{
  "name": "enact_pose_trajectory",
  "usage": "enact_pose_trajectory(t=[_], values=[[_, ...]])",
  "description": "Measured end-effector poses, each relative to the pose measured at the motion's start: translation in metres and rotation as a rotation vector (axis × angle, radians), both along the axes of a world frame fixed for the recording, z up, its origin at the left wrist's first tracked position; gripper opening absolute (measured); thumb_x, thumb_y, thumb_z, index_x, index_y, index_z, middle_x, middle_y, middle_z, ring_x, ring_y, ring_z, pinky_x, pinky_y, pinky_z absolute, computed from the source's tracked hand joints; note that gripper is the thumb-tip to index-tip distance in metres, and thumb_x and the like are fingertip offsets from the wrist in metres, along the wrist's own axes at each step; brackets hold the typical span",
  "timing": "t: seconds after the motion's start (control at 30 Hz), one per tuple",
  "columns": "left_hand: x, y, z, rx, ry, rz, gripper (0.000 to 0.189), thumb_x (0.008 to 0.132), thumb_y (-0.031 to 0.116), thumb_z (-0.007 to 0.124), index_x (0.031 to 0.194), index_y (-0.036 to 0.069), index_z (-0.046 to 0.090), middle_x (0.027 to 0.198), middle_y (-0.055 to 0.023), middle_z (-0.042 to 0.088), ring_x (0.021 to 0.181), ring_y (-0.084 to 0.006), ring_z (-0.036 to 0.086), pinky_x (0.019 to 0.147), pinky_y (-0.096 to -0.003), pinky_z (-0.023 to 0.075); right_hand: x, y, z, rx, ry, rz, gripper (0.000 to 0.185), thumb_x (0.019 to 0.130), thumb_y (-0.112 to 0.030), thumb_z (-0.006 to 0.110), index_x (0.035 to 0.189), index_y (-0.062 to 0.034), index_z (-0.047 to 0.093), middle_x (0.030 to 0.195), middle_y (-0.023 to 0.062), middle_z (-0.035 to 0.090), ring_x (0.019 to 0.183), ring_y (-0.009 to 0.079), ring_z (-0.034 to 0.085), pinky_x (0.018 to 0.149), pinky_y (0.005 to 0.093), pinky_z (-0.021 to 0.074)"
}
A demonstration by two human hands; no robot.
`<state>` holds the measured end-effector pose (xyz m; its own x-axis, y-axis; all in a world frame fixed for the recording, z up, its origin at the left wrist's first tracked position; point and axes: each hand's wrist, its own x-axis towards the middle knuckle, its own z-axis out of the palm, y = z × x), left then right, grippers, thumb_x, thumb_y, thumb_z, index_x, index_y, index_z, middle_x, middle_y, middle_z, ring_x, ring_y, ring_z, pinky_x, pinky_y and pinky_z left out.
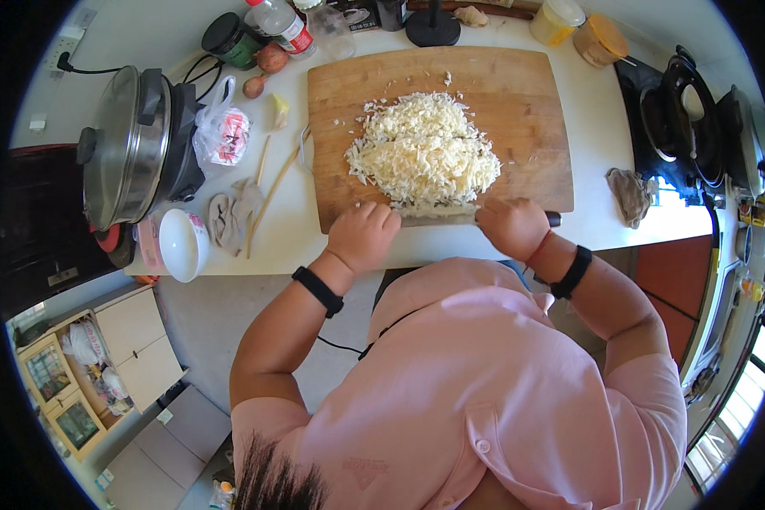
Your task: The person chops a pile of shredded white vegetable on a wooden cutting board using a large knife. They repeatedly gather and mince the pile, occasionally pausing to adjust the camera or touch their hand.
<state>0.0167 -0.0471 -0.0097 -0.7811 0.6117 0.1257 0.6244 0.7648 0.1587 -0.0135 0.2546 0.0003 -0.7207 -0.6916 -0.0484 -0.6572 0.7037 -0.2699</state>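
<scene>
A heap of finely chopped pale cabbage-like vegetable (424, 150) lies on a wooden cutting board (529, 127). Along the board's near edge, a knife (440, 220) lies crosswise, its blade partly under shreds and its dark handle pointing right. My right hand (513, 226) is closed round the knife where blade and handle meet, with the handle's end showing beyond it. At the blade's left end is my left hand (364, 236), its fingers curled down; whether they grip the blade cannot be told.
Left of the board are chopsticks (274, 185), a cloth (226, 223), a white bowl (183, 245), a plastic bag (223, 137) and a lidded electric pan (127, 146). Bottles, a jar and onions (271, 58) stand behind. A rag (631, 197) and a stove (650, 127) are at right.
</scene>
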Motion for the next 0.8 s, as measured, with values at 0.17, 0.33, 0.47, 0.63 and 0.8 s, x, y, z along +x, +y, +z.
enact_pose_trajectory(t=[0.17, 0.33, 0.47, 0.63, 0.8], values=[[-0.03, 0.002, -0.001, 0.018, -0.003, 0.063, 0.02, 0.087, 0.029, 0.064, 0.079, 0.012, 0.058, 0.077, -0.003, 0.057, 0.079, -0.022, 0.062, 0.06, -0.0383, 0.0534, -0.029, -0.001, 0.0, 0.02, 0.065, 0.026, 0.011, 0.084, -0.019, 0.062, 0.077, -0.0108, 0.063, 0.079, 0.0048, 0.062, 0.067, 0.0272, 0.067, 0.055, 0.039, 0.0546], [-0.049, 0.0, 0.014, 0.015, 0.049, 0.05, 0.019, 0.086, 0.029, 0.065, 0.078, 0.013, 0.059, 0.077, -0.0032, 0.058, 0.078, -0.0228, 0.063, 0.06, -0.0382, 0.0531, -0.045, -0.003, 0.014, 0.023, 0.112, 0.007, 0.016, 0.086, -0.024, 0.064, 0.077, -0.0102, 0.063, 0.079, 0.0042, 0.063, 0.067, 0.0273, 0.067, 0.057, 0.0388, 0.055], [-0.07, 0.0, 0.031, 0.064, 0.127, 0.027, 0.021, 0.084, 0.03, 0.066, 0.075, 0.013, 0.058, 0.075, -0.0028, 0.057, 0.076, -0.0229, 0.063, 0.059, -0.0376, 0.0524, -0.06, -0.005, 0.034, 0.005, 0.13, -0.02, 0.019, 0.088, -0.026, 0.064, 0.077, -0.0104, 0.064, 0.078, 0.0038, 0.063, 0.067, 0.0267, 0.067, 0.059, 0.0388, 0.0551], [-0.09, -0.002, 0.033, 0.059, 0.127, 0.042, 0.022, 0.084, 0.03, 0.067, 0.074, 0.012, 0.057, 0.075, -0.0028, 0.057, 0.075, -0.0231, 0.062, 0.06, -0.0372, 0.052, -0.078, -0.001, 0.045, -0.008, 0.118, -0.02, 0.021, 0.091, -0.028, 0.062, 0.08, -0.0103, 0.065, 0.08, 0.0039, 0.065, 0.069, 0.0271, 0.067, 0.06, 0.0392, 0.0553], [-0.109, 0.01, 0.01, -0.004, 0.006, 0.055, 0.021, 0.085, 0.03, 0.066, 0.076, 0.013, 0.059, 0.074, -0.0029, 0.058, 0.076, -0.0233, 0.063, 0.061, -0.0375, 0.052, -0.099, -0.01, 0.022, 0.102, 0.069, -0.024, 0.022, 0.091, -0.029, 0.061, 0.083, -0.0091, 0.066, 0.082, 0.0048, 0.066, 0.072, 0.0278, 0.068, 0.06, 0.0403, 0.0557]])
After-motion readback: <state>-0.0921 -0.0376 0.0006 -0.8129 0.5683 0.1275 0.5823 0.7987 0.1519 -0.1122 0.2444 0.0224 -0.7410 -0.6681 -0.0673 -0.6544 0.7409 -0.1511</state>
